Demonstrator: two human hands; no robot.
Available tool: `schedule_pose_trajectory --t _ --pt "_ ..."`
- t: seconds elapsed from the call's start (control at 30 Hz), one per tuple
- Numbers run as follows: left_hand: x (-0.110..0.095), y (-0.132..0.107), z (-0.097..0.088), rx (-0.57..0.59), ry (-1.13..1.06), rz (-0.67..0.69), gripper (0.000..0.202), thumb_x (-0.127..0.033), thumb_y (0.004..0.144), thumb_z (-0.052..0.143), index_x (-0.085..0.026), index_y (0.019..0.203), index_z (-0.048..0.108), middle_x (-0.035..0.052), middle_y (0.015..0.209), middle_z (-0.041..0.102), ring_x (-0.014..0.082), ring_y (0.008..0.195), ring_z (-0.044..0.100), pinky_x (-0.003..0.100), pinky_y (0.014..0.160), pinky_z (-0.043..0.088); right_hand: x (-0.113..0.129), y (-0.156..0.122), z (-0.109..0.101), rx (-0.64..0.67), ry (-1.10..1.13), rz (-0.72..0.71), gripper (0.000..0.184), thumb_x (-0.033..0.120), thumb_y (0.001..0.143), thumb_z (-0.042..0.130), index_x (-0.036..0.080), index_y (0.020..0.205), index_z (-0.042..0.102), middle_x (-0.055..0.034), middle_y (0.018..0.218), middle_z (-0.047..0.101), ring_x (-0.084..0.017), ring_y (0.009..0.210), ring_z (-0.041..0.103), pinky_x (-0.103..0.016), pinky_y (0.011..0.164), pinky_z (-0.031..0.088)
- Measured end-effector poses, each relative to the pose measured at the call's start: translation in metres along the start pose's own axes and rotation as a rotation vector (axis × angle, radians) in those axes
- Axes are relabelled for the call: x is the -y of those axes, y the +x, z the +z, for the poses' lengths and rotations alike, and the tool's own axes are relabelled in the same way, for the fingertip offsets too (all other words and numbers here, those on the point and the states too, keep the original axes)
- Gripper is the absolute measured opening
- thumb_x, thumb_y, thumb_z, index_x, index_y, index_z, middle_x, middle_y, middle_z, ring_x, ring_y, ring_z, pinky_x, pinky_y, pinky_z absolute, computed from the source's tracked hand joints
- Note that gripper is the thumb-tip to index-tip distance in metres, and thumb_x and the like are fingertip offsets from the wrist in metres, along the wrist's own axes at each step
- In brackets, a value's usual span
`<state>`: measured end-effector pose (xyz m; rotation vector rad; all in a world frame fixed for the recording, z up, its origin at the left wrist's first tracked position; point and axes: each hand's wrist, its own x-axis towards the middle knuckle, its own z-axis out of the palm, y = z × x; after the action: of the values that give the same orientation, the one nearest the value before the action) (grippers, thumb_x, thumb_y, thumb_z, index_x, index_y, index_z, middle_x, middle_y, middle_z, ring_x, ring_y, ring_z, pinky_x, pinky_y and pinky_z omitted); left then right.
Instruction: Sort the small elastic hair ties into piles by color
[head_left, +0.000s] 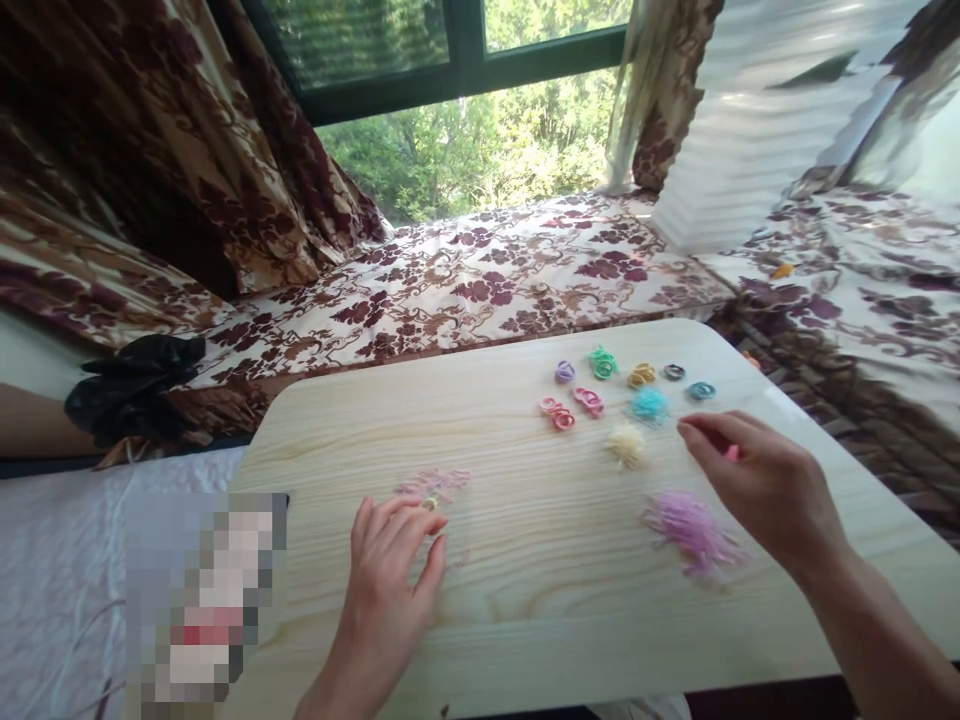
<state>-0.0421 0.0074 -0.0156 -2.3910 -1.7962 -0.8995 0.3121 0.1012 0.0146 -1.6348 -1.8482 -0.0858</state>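
My left hand point(397, 560) hovers low over a loose heap of thin pale pink elastic bands point(450, 482). Its fingers are curved and the thumb stands apart. A tiny yellowish band point(431, 503) shows at the fingertips, and I cannot tell if they touch it. On the right, my right hand point(765, 480) is closed in a pinch, with a small pink thing point(732, 453) partly showing inside it. Below and left of that hand lies a purple pile of thin bands point(694, 530). A cream pile point(625, 445) and a turquoise pile point(649, 405) lie farther left.
At the table's point(337, 430) far right are small groups of hair ties: green point(602, 362), lilac point(565, 372), pink point(589, 402), coral point(557, 413), tan point(641, 375), dark point(674, 371) and blue point(701, 390). A flower-patterned window seat point(480, 270) lies beyond; a black bag point(142, 385) sits left.
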Motion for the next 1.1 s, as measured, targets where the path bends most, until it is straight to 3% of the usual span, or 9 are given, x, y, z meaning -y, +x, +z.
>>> schedule_pose_trajectory --t 0.17,0.33,0.5,0.6,0.7,0.87,1.0,1.1 --pt "0.012 -0.005 0.001 -0.015 0.052 0.054 0.015 -0.016 0.084 0.059 -0.026 0.094 0.061 -0.0016 0.088 0.073 0.0222 0.096 0.063 0.045 0.109 0.026 -0.020 0.018 0.011 0.056 -0.101 0.090 0.025 0.039 0.089 0.051 0.022 0.088 0.070 -0.0053 0.084 0.070 -0.018 0.064 0.060 -0.031 0.059 0.042" --pt "0.014 -0.006 0.001 -0.016 0.067 0.058 0.014 -0.016 0.084 0.060 -0.026 0.094 0.061 -0.0018 0.088 0.073 0.0225 0.095 0.064 0.045 0.108 0.026 -0.029 0.033 0.026 0.112 -0.145 0.091 0.020 0.034 0.086 0.055 0.023 0.083 0.071 -0.0055 0.080 0.070 -0.019 0.064 0.060 -0.030 0.055 0.038" --pt "0.013 -0.007 -0.001 -0.035 0.036 0.008 0.013 -0.016 0.086 0.058 -0.026 0.093 0.061 -0.0013 0.088 0.073 0.0226 0.094 0.063 0.046 0.107 0.026 -0.023 0.032 0.014 0.139 -0.167 0.088 0.021 0.035 0.087 0.054 0.023 0.088 0.071 -0.0062 0.082 0.070 -0.019 0.062 0.058 -0.031 0.055 0.038" --pt "0.009 -0.009 -0.008 -0.023 0.022 -0.126 0.011 -0.015 0.088 0.056 -0.025 0.090 0.061 0.0000 0.088 0.072 0.0229 0.098 0.062 0.049 0.108 0.026 -0.004 0.017 -0.001 0.131 -0.124 0.075 0.030 0.044 0.091 0.047 0.024 0.099 0.068 -0.0085 0.091 0.069 -0.021 0.067 0.060 -0.035 0.059 0.040" --pt "0.006 -0.011 -0.016 0.021 0.022 -0.214 0.012 -0.013 0.087 0.056 -0.023 0.089 0.062 0.0005 0.089 0.072 0.0222 0.100 0.060 0.050 0.109 0.026 0.024 -0.005 -0.003 0.144 -0.017 -0.057 0.033 0.051 0.095 0.039 0.029 0.103 0.063 -0.0087 0.099 0.068 -0.025 0.076 0.062 -0.039 0.064 0.043" --pt "0.004 -0.017 -0.023 0.050 0.030 -0.284 0.013 -0.012 0.087 0.056 -0.022 0.088 0.063 0.0001 0.087 0.071 0.0218 0.102 0.060 0.053 0.110 0.026 0.082 -0.039 0.029 0.227 0.369 -0.248 0.018 0.040 0.094 0.049 0.027 0.092 0.062 -0.0035 0.086 0.068 -0.018 0.067 0.064 -0.031 0.059 0.048" --pt "-0.001 -0.021 -0.025 0.036 0.024 -0.299 0.013 -0.011 0.086 0.057 -0.022 0.085 0.063 -0.0004 0.085 0.071 0.0211 0.101 0.060 0.052 0.109 0.028 0.120 -0.054 0.056 0.349 0.515 -0.276 0.017 0.030 0.094 0.050 0.024 0.089 0.064 -0.0017 0.081 0.067 -0.014 0.066 0.064 -0.026 0.058 0.049" --pt "-0.002 -0.022 -0.026 0.037 0.020 -0.312 0.014 -0.010 0.085 0.057 -0.023 0.083 0.064 -0.0006 0.084 0.071 0.0211 0.100 0.060 0.052 0.109 0.029 0.133 -0.061 0.066 0.394 0.560 -0.289 0.018 0.028 0.094 0.048 0.023 0.088 0.065 -0.0017 0.080 0.067 -0.013 0.066 0.064 -0.025 0.059 0.050"
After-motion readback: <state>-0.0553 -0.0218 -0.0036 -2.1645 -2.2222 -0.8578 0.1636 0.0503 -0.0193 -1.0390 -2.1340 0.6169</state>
